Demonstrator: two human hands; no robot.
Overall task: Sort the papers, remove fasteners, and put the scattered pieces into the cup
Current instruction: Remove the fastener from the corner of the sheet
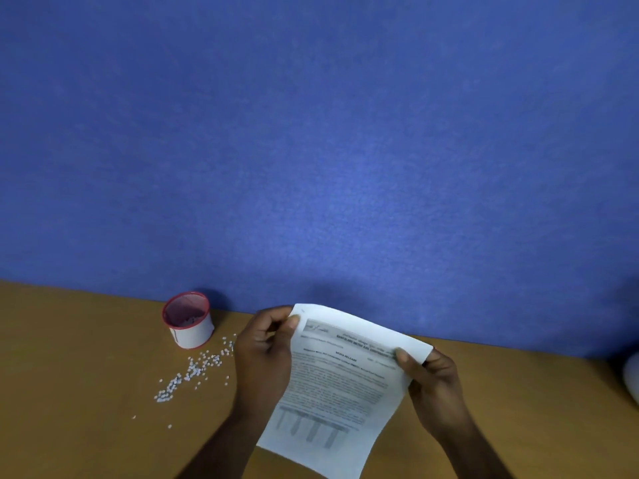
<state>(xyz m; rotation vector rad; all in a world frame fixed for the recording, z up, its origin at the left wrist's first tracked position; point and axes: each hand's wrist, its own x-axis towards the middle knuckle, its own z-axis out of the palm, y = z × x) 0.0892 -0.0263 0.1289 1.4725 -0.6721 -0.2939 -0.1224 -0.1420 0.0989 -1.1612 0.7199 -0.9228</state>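
1. Printed white paper sheets (340, 385), with blurred black text and a table near the lower end, are held up above the brown wooden counter (86, 357), tilted so that the header end points toward the blue fabric partition wall (311, 133).
2. The left hand (264, 354) comes up from the lower edge of the view, forearm angled toward the right; its grip is closed on the top left corner of the sheets, thumb pressed on the printed face and fingers curled behind.
3. The right hand (434, 378) reaches in from the lower right, forearm angled toward the left; its grip pinches the top right corner, thumb on the front beside the header line and the other fingers curled behind the paper.
4. Whether a fastener sits at either corner cannot be told from this view.
5. A small white paper cup with a red rim (188, 321) stands upright on the counter close to the wall, left of the left hand and apart from it; something small lies in its bottom.
6. Tiny round white paper pieces (193, 371) lie scattered on the counter just in front of the cup, trailing down and left, with a few strays further out.
7. A pale rounded object (632, 378) is cut off at the right edge.
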